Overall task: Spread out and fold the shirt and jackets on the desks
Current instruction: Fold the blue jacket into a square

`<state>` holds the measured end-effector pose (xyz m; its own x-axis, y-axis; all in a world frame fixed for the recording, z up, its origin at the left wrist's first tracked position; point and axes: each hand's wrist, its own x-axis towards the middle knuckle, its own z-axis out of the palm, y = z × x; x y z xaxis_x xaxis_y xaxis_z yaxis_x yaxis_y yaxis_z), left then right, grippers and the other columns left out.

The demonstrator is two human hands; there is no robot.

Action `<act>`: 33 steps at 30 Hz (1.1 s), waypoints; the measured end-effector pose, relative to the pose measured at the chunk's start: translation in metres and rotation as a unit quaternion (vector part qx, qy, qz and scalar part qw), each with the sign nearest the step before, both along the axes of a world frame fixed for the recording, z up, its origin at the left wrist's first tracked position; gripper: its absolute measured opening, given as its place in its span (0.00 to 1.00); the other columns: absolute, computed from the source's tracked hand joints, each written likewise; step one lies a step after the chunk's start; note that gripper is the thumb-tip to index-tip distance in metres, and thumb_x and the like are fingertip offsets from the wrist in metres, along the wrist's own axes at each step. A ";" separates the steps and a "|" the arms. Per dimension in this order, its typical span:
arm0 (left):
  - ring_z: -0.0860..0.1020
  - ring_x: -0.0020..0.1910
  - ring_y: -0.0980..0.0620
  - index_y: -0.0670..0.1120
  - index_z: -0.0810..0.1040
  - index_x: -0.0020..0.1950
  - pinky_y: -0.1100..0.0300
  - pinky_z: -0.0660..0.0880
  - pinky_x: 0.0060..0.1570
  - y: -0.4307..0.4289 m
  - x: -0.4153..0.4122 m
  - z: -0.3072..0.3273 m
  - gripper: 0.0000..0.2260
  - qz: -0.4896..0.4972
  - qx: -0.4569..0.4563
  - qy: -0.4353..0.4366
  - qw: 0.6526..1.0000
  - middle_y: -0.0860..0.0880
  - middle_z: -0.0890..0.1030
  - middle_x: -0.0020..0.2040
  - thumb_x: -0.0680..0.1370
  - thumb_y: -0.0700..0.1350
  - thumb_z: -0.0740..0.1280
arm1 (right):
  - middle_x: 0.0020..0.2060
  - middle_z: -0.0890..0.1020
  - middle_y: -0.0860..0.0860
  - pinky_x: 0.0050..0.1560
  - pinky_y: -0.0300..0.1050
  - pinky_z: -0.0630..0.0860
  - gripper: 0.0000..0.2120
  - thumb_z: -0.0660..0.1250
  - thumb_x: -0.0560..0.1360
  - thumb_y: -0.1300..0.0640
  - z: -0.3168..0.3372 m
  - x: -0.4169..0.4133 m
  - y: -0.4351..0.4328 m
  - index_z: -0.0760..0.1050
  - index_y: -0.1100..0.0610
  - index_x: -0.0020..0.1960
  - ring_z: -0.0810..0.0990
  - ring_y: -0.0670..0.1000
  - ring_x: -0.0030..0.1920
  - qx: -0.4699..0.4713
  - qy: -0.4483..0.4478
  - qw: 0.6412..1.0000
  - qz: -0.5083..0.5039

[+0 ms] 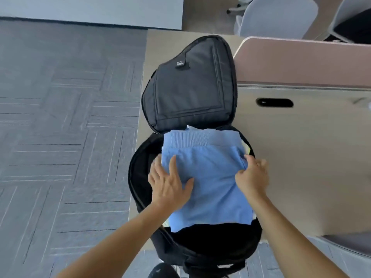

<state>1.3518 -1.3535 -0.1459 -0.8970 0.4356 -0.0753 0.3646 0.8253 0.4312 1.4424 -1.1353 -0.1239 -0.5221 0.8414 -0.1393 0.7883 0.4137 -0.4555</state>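
Observation:
A folded light-blue garment (208, 177) with a ribbed hem at its far end lies in the open black backpack (190, 93) on the desk (301, 157). My left hand (168, 181) lies flat on the garment's left side, fingers spread, some of them over its left edge. My right hand (253, 175) is at the garment's right edge, fingers curled round the cloth there. A bit of pale cloth (248, 149) peeks out beneath the blue garment at the right.
The backpack's lid stands open, leaning away from me. A pink divider panel (301, 61) rises behind the desk on the right. The desk has a black cable slot (274, 102). Grey chairs (277, 17) stand beyond. Grey carpet (60, 137) lies left of the desk.

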 end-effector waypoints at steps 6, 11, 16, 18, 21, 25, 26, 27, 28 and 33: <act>0.51 0.79 0.36 0.50 0.60 0.80 0.36 0.55 0.74 0.041 -0.018 -0.026 0.35 -0.152 -0.028 0.114 0.981 0.44 0.56 0.81 0.78 0.66 0.58 | 0.77 0.63 0.58 0.71 0.66 0.65 0.29 0.57 0.78 0.44 -0.037 -0.035 -0.023 0.63 0.49 0.78 0.62 0.63 0.76 0.135 -0.025 0.955 0.262; 0.50 0.79 0.33 0.52 0.58 0.80 0.34 0.50 0.75 0.056 -0.022 -0.062 0.35 -0.160 -0.059 0.139 0.976 0.44 0.56 0.81 0.77 0.67 0.56 | 0.79 0.60 0.55 0.70 0.69 0.64 0.31 0.52 0.79 0.41 -0.081 -0.034 -0.004 0.51 0.45 0.80 0.59 0.61 0.78 0.114 -0.044 0.957 0.264; 0.51 0.78 0.33 0.51 0.59 0.80 0.35 0.49 0.75 0.061 -0.025 -0.068 0.35 -0.161 -0.061 0.146 0.974 0.43 0.56 0.81 0.77 0.67 0.55 | 0.79 0.59 0.55 0.70 0.70 0.62 0.30 0.49 0.79 0.41 -0.085 -0.039 -0.001 0.49 0.44 0.80 0.59 0.61 0.78 0.112 -0.032 0.955 0.273; 0.51 0.79 0.34 0.51 0.57 0.81 0.35 0.51 0.75 0.058 -0.019 -0.054 0.35 -0.164 -0.075 0.134 0.974 0.43 0.55 0.81 0.78 0.66 0.54 | 0.79 0.60 0.56 0.70 0.69 0.62 0.30 0.48 0.80 0.40 -0.067 -0.033 -0.007 0.52 0.47 0.80 0.60 0.62 0.78 0.105 -0.048 0.954 0.278; 0.56 0.77 0.34 0.47 0.60 0.79 0.35 0.56 0.73 0.057 -0.007 -0.028 0.34 -0.122 -0.087 0.109 0.983 0.41 0.58 0.79 0.78 0.65 0.52 | 0.76 0.66 0.56 0.73 0.61 0.63 0.31 0.54 0.81 0.40 -0.037 -0.011 -0.008 0.57 0.53 0.79 0.64 0.60 0.76 0.085 -0.065 0.955 0.277; 0.72 0.63 0.40 0.44 0.63 0.76 0.45 0.70 0.62 0.074 0.081 0.038 0.33 -0.161 -0.053 0.091 0.981 0.43 0.73 0.67 0.79 0.65 0.49 | 0.67 0.75 0.54 0.62 0.53 0.71 0.26 0.61 0.80 0.47 0.017 0.095 0.011 0.63 0.54 0.76 0.74 0.59 0.65 0.056 -0.057 0.967 0.243; 0.74 0.61 0.41 0.44 0.63 0.75 0.46 0.72 0.59 0.083 0.110 0.054 0.31 -0.194 -0.047 0.087 0.976 0.44 0.76 0.64 0.80 0.64 0.51 | 0.65 0.76 0.54 0.60 0.52 0.72 0.24 0.60 0.81 0.48 0.028 0.128 0.020 0.66 0.54 0.74 0.75 0.59 0.64 0.047 -0.056 0.972 0.224; 0.76 0.59 0.41 0.45 0.65 0.74 0.47 0.74 0.56 0.094 0.140 0.066 0.28 -0.229 -0.045 0.075 0.970 0.45 0.77 0.62 0.80 0.62 0.54 | 0.64 0.77 0.54 0.59 0.51 0.73 0.21 0.60 0.81 0.48 0.039 0.163 0.029 0.68 0.53 0.72 0.76 0.59 0.63 0.043 -0.052 0.976 0.205; 0.77 0.59 0.41 0.46 0.67 0.71 0.48 0.75 0.55 0.107 0.171 0.075 0.24 -0.269 -0.042 0.066 0.960 0.45 0.79 0.60 0.81 0.60 0.56 | 0.63 0.78 0.53 0.57 0.50 0.74 0.20 0.60 0.81 0.48 0.048 0.201 0.038 0.71 0.53 0.70 0.77 0.58 0.62 0.040 -0.047 0.981 0.186; 0.80 0.54 0.43 0.47 0.78 0.58 0.56 0.74 0.49 0.185 0.357 0.101 0.17 -0.440 -0.098 0.020 0.892 0.46 0.82 0.55 0.82 0.57 0.58 | 0.58 0.81 0.52 0.52 0.50 0.78 0.17 0.58 0.78 0.45 0.064 0.423 0.077 0.73 0.50 0.64 0.80 0.57 0.55 0.004 -0.059 0.994 0.089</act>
<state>1.7085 -1.1687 -0.0447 -0.2176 0.9548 -0.2026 0.9205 0.2698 0.2827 1.8653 -1.0584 -0.0601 -0.6437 0.7380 -0.2024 0.7499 0.5554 -0.3594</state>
